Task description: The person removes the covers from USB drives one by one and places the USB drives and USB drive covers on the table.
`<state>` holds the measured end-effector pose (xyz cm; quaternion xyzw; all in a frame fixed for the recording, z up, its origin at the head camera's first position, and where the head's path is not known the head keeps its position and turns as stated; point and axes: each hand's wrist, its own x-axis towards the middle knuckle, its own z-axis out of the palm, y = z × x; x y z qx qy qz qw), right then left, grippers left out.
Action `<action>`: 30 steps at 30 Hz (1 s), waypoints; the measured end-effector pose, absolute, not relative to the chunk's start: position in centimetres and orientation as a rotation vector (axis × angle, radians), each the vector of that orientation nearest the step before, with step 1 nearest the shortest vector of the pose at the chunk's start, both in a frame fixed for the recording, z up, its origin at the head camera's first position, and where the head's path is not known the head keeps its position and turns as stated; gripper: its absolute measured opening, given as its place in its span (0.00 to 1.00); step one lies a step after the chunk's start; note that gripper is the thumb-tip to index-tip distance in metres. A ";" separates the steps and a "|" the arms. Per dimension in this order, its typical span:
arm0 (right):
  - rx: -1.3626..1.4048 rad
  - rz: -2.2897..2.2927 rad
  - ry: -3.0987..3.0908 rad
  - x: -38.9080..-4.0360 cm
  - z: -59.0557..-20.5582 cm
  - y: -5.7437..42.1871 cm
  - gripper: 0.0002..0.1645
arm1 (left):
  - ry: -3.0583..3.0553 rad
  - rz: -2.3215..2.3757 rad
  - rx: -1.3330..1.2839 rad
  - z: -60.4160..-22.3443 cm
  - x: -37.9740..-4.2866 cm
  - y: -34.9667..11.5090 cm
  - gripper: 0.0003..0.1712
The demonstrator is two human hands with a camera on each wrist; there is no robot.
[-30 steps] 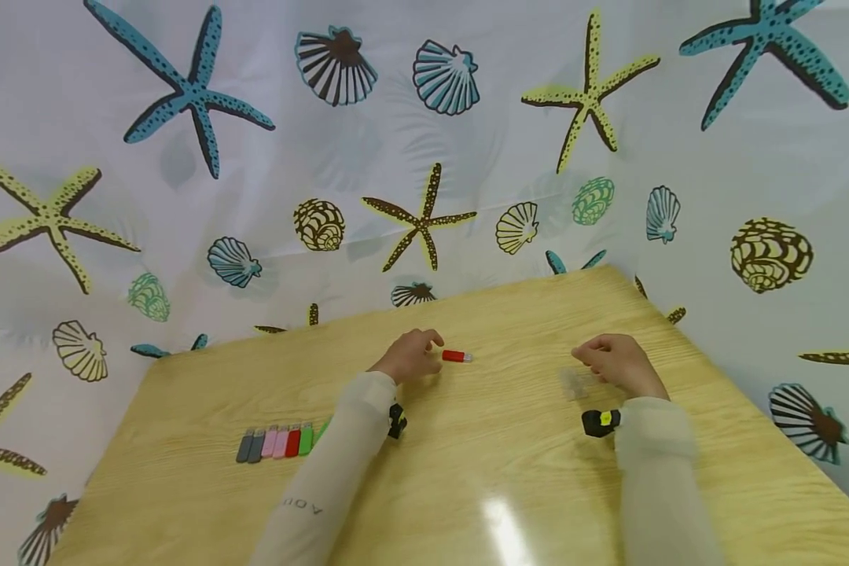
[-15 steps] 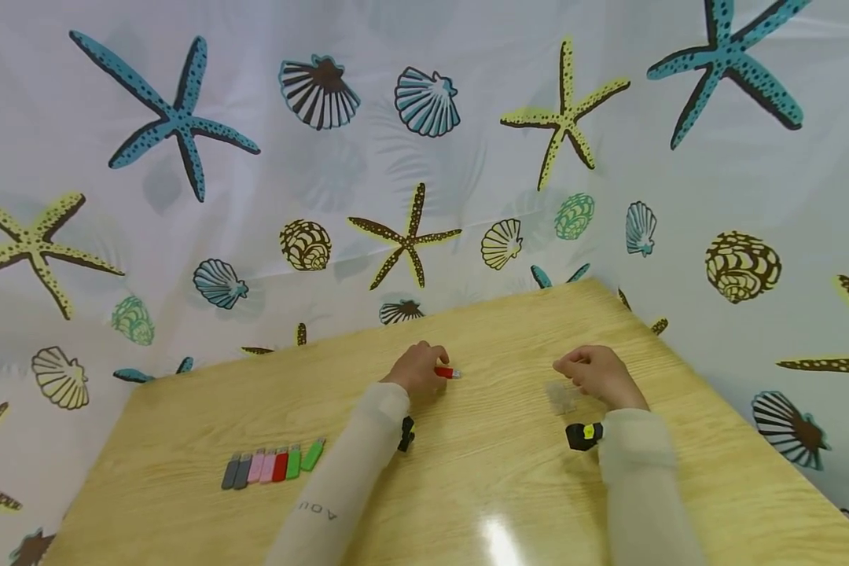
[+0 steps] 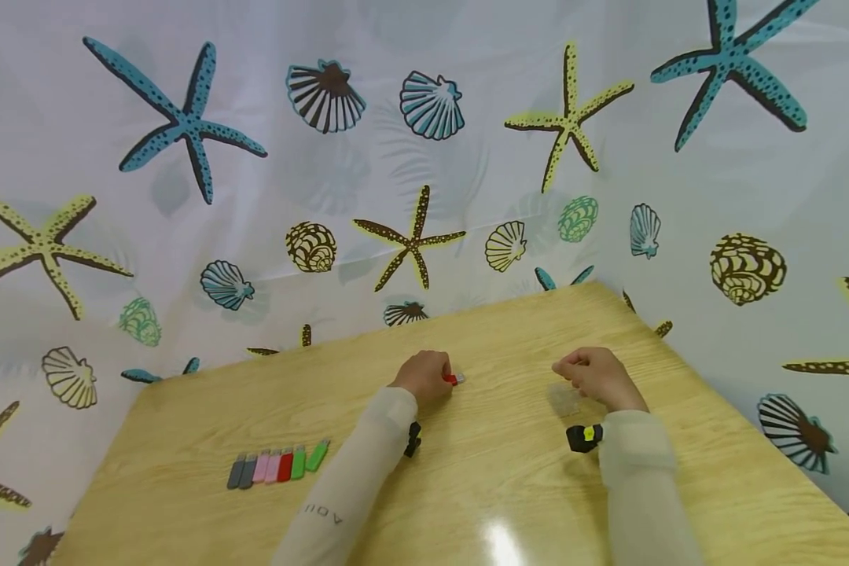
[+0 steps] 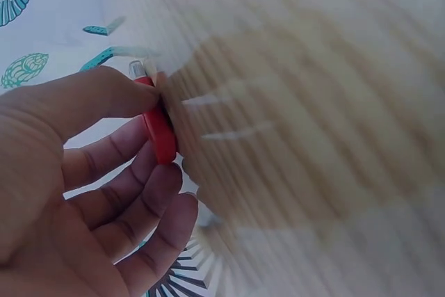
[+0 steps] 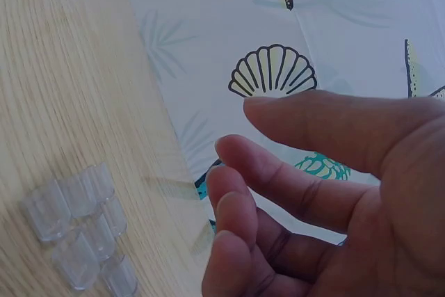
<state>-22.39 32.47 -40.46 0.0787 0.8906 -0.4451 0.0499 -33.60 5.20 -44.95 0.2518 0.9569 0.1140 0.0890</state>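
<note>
My left hand (image 3: 424, 377) pinches a red USB stick (image 4: 161, 137) between thumb and fingers, low over the wooden table. In the left wrist view the stick's metal plug (image 4: 137, 69) points up past the thumb, and no cap covers it. To the right, my right hand (image 3: 597, 379) hovers with thumb and fingers apart and loosely bent, holding nothing. Close beside that hand lies a cluster of small clear plastic caps (image 5: 49, 210) on the table, several of them grouped together. In the head view they appear only as a faint transparent patch.
At the left of the table (image 3: 495, 448) several USB sticks stand in a row: grey (image 3: 236, 472), pink (image 3: 262, 468), red (image 3: 285, 467) and green (image 3: 298, 464). One green stick (image 3: 317, 455) lies slightly tilted at the row's right end. A patterned cloth (image 3: 368, 157) rises behind the table.
My left hand has closed its fingers on the red USB stick, which earlier lay free on the table. The right hand has stayed near the clear caps. The head view has shifted slightly.
</note>
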 end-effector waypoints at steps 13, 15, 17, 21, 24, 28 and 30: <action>0.128 -1.307 2.708 -22.6 -39.6 30.5 0.27 | 2.844 0.406 0.748 -43.3 -32.4 2.7 0.11; 0.109 -1.287 2.713 -22.6 -39.2 30.1 0.28 | 2.847 0.412 0.765 -42.6 -31.9 2.4 0.11; 0.094 -1.268 2.719 -22.6 -38.8 29.7 0.28 | 2.853 0.416 0.782 -41.9 -31.5 2.0 0.10; 0.074 -1.243 2.730 -22.8 -38.2 28.9 0.29 | 2.871 0.456 0.816 -40.9 -30.8 0.9 0.10; 0.046 -1.231 2.733 -23.0 -38.2 28.0 0.29 | 2.879 0.522 0.833 -40.3 -30.1 -0.4 0.11; -0.019 -1.201 2.739 -23.2 -38.3 26.4 0.27 | 2.877 0.643 0.816 -39.8 -28.7 -2.8 0.11; -0.050 -1.186 2.740 -23.2 -38.2 25.5 0.26 | 2.872 0.704 0.804 -39.6 -28.0 -4.0 0.10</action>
